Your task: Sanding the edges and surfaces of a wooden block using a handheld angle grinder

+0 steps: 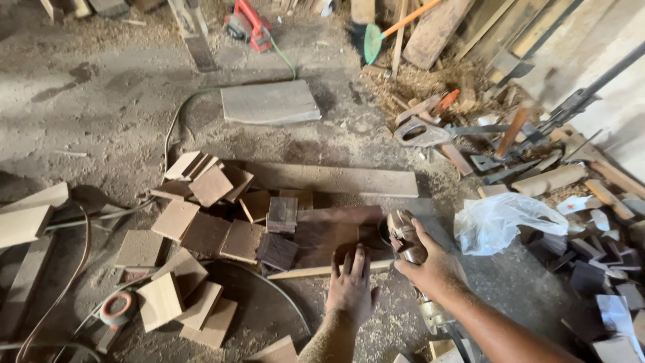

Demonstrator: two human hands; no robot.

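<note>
My left hand (350,286) lies flat, fingers spread, on a dark reddish-brown wooden board (329,232) on the dusty floor. My right hand (433,269) grips a metal angle grinder (403,235), its head resting at the board's right edge. The grinder's body runs back under my forearm toward the lower frame edge. A thin pale wooden strip (302,271) lies along the board's near edge, partly under my left hand.
Several small square wood blocks (201,235) are scattered left of the board. A long plank (336,180) lies behind it. A clear plastic bag (504,222), handsaw (423,133), clamps and scrap wood crowd the right. A red power tool (250,27) and cables lie farther back.
</note>
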